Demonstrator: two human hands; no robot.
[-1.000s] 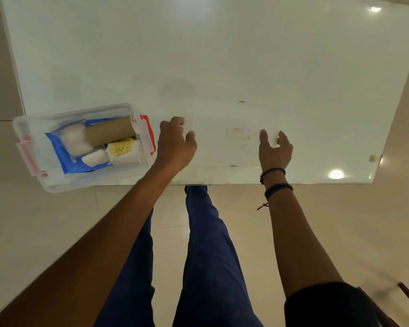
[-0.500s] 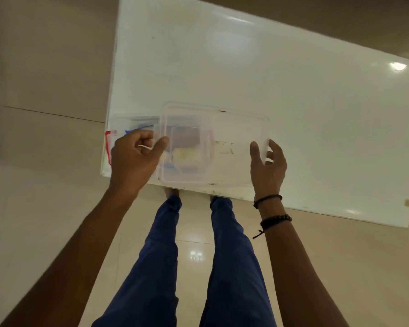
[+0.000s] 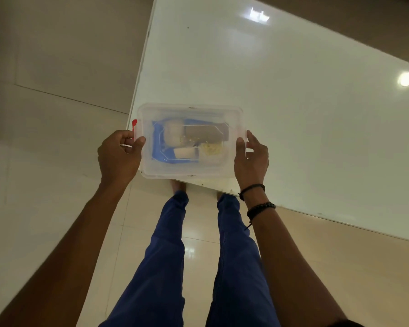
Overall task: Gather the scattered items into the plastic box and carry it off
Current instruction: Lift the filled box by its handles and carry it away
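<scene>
We found the white table [image 3: 293, 102], filling the upper right of the frame, bare of loose items. The plastic box [image 3: 191, 140] sat at frame centre on the table's near corner, lid on, items inside. Our left hand [image 3: 118, 154] and right hand [image 3: 252, 159] gripped its short ends. We judged gathering complete; latching and carrying off remained.

worktop: glossy white rectangular worktop [image 3: 293, 109], set at a slant across the view, its near left corner by the middle of the frame
floor: shiny cream tiled floor [image 3: 45, 185] with thin dark grout lines, to the left and below
light: dim warm room; round lamp glare [image 3: 406, 79] and a brighter patch [image 3: 259, 16] mirrored in the white surface
</scene>
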